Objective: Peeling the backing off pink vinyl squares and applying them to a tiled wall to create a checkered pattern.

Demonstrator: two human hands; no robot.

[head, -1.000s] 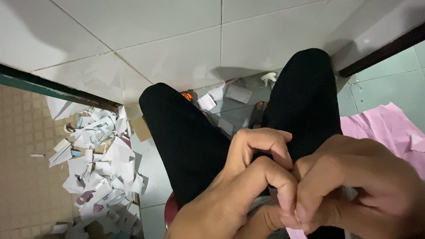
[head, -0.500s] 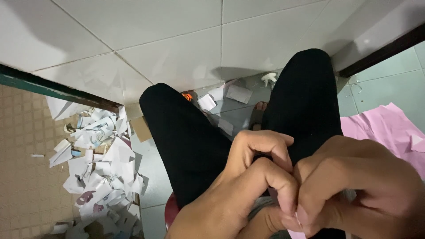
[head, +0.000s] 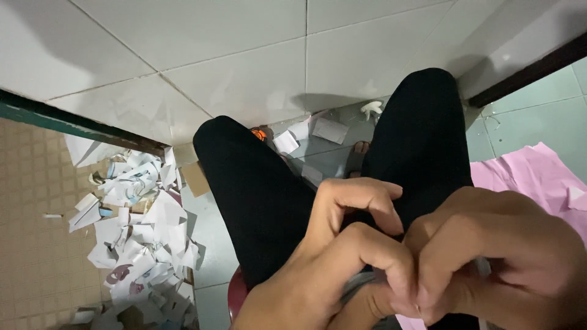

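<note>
My two hands meet close under the camera, over my lap in black trousers [head: 263, 189]. My left hand [head: 342, 244] has its fingers curled, and its fingertips press against those of my right hand [head: 495, 256]. The right hand is closed, with a thin white piece [head: 483, 269] showing between its fingers. A small pink sliver [head: 408, 321] peeks out below the joined fingertips. What the fingertips pinch is hidden by the fingers themselves.
A heap of torn white paper scraps [head: 134, 220] lies on the floor at my left, beside a dark threshold strip [head: 79, 125]. More scraps [head: 327, 131] and a sandalled foot [head: 358, 156] show between my knees. Pink paper sheets [head: 538, 177] lie at the right. A red stool edge [head: 235, 293] sits under me.
The hands stay pressed together in the same spot; the fingers have only shifted slightly.
</note>
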